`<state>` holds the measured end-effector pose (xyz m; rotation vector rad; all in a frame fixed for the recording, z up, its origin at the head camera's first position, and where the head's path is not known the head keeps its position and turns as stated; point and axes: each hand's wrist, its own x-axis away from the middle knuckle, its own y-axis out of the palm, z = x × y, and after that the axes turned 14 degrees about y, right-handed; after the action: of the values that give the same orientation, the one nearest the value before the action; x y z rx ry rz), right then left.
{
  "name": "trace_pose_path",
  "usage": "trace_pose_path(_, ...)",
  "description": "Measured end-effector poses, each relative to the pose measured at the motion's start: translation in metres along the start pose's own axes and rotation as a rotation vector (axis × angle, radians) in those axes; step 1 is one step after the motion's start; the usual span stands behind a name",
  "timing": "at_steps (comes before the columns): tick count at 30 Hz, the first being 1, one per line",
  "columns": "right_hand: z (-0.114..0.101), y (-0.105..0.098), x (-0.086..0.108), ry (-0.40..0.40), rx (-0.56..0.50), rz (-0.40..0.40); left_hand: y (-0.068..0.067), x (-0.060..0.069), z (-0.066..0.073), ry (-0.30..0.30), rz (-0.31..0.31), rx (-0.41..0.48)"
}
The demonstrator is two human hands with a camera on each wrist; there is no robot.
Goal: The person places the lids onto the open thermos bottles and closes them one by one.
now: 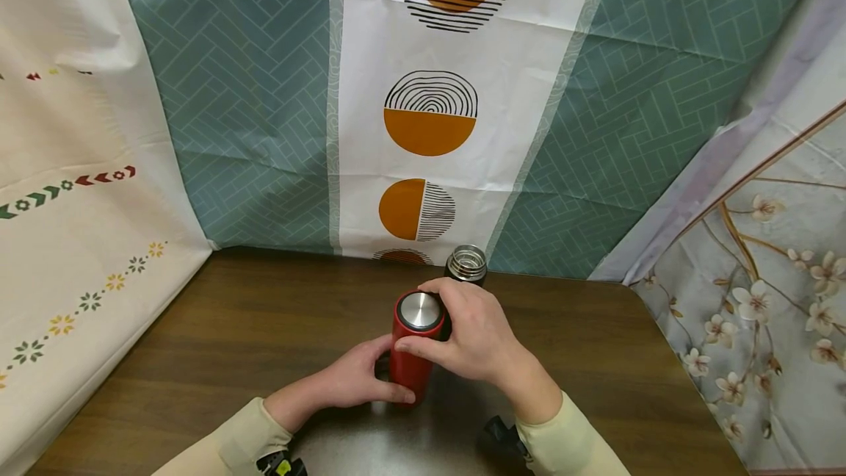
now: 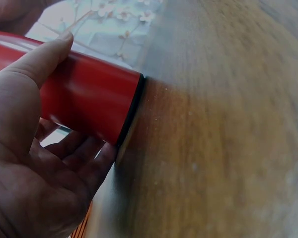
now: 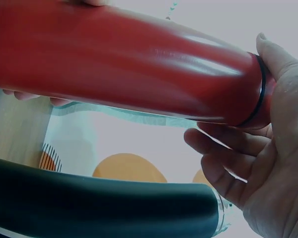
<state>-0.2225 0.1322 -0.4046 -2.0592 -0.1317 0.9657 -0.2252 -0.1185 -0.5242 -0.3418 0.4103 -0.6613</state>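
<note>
A red thermos flask stands upright on the table, its lid topped with a brushed silver disc. My left hand holds the lower body between thumb and fingers. In the left wrist view the flask's black-rimmed base meets the table. Around the lid curl the thumb and fingers of my right hand. A black seam shows between lid and body in the right wrist view. Behind it stands a black thermos flask without a lid, its steel neck bare, partly hidden by my right hand.
The brown wooden table ends at a patterned teal and white cloth at the back. A cream cloth hangs on the left and a floral one on the right.
</note>
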Motion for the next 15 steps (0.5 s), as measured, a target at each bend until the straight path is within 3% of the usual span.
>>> trace_pose_path(4,0.0003,0.0010,-0.0005,-0.010,-0.006,-0.010,-0.0001,-0.0001,0.0002,0.006,0.000,-0.005)
trace_pose_path(15,0.0035,-0.0018,-0.0036,-0.163,-0.059,-0.114,0.0000,-0.0006,0.0020,0.020,0.003,-0.005)
